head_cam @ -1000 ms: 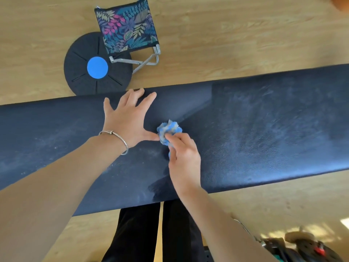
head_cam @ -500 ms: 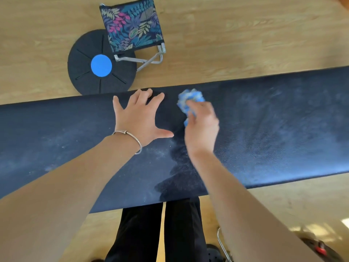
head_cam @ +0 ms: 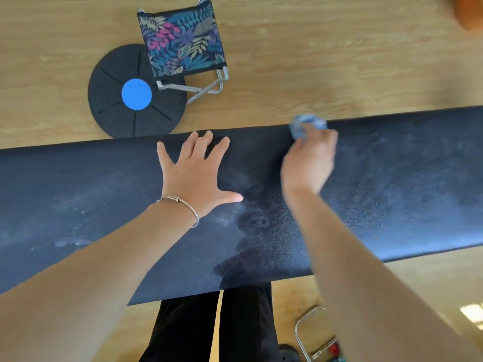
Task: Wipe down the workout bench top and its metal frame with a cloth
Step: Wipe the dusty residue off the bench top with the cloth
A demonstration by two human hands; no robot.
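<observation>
The bench top (head_cam: 78,205) runs across the whole view as a long black padded slab with a fine leather-like grain. Both its ends are cut off by the picture's edges, and the metal frame is hidden under the pad. Pale dusty smears cloud its left part and a speckled patch near the middle.

On the light wood-grain floor (head_cam: 339,61) beyond the bench lies a round black balance board (head_cam: 104,100) with radial grooves and a blue disc at its centre. Its near rim is hidden behind the bench's far edge. A small folding stool (head_cam: 183,37) with a leaf-print fabric seat and bent metal tube legs overlaps the board's right side.

The left hand (head_cam: 194,176) lies flat on the pad with its fingers spread and straight, their tips at the far edge, holding nothing. A thin metal bangle (head_cam: 183,205) circles the wrist. Below the near edge, black trouser legs (head_cam: 188,330) show, cut off at the bottom.

The right hand (head_cam: 308,163) is blurred. Its fingers curl round a crumpled blue-and-white cloth (head_cam: 305,126), which sticks out past the fingertips and sits on the pad's far edge, right of the left hand and apart from it. How the cloth is folded cannot be made out.

At the bottom right a bent metal loop (head_cam: 303,325) and small red parts are half hidden by the forearm. An orange blur (head_cam: 470,11) is cut off at the top right corner.
</observation>
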